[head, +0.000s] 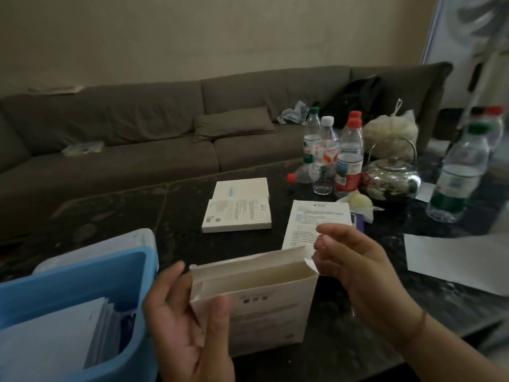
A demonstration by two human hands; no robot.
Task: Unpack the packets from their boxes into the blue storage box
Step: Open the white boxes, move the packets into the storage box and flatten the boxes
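At the lower left stands the blue storage box (82, 277), its open top showing white packets (55, 334) stacked on edge inside, their flat faces leaning toward the left. A pale lid or tray (110, 244) lies just behind its far rim. Right of it, the left hand (181, 321) grips an opened white box (264, 307) by its left end, thumb across the printed front face and the other fingers behind. The box stands upright on the dark table (344, 340), its long axis running left to right across the view, mouth pointing up and slightly toward the camera; the top flap stands raised at the back. Whether any packet is left inside, the dim light does not show. Farther back lie two closed white boxes, the flat box (237, 208) near the table's middle and the angled box (311, 224) to its right, partly behind the hands. The right hand (358, 271) hovers at the opened box's upper right corner, fingers loosely curled and holding nothing, fingertips just beside the small side flap. Beyond stand water bottles (347, 158) and a shiny kettle (391, 177), and a white sheet (454, 257) lies at the far right
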